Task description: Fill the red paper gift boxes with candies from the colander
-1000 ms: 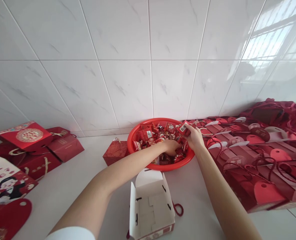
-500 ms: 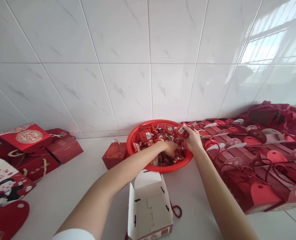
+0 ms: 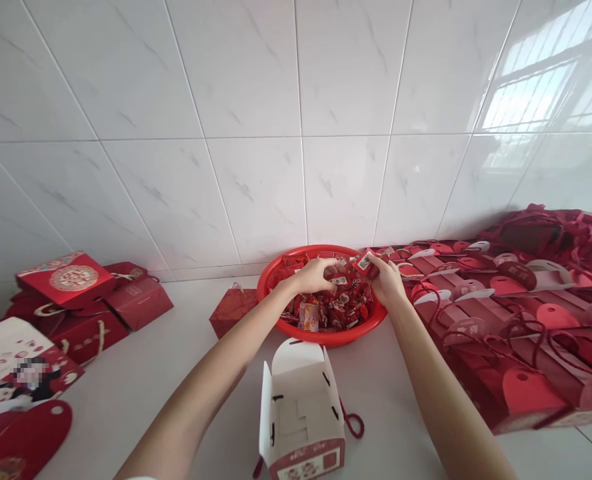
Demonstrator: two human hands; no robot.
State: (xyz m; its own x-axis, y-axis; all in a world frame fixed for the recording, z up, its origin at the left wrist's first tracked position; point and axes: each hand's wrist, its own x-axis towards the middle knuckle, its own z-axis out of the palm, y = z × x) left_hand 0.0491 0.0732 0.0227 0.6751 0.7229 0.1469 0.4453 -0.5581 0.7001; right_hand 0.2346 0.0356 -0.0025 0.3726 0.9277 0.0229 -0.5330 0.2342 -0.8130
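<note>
A red plastic basket (image 3: 321, 341) stands against the tiled wall, filled with small red-wrapped sweets (image 3: 343, 310). My left hand (image 3: 313, 275) is over the left part of the basket, palm down, with thumb and fingers apart just above the wrappers. At the basket's right rim, my right hand (image 3: 387, 280) pinches a red candy packet (image 3: 365, 262) with a white label; its lower fingers are partly hidden. Below the basket, an open cardboard box (image 3: 301, 417), white inside, stands with its flaps up. A dark red cord loops out on its right side.
Many red gift boxes (image 3: 516, 333) with cord handles crowd the right side. More red boxes (image 3: 76, 283) are stacked at the left, near a printed carton (image 3: 21, 363). A small red box (image 3: 233, 310) sits beside the basket, and a dark red heap (image 3: 551, 233) lies far right.
My left hand has risen from among the sweets and moved left, its fingers now spread. My right hand keeps its packet at the rim. The view has shifted slightly.
</note>
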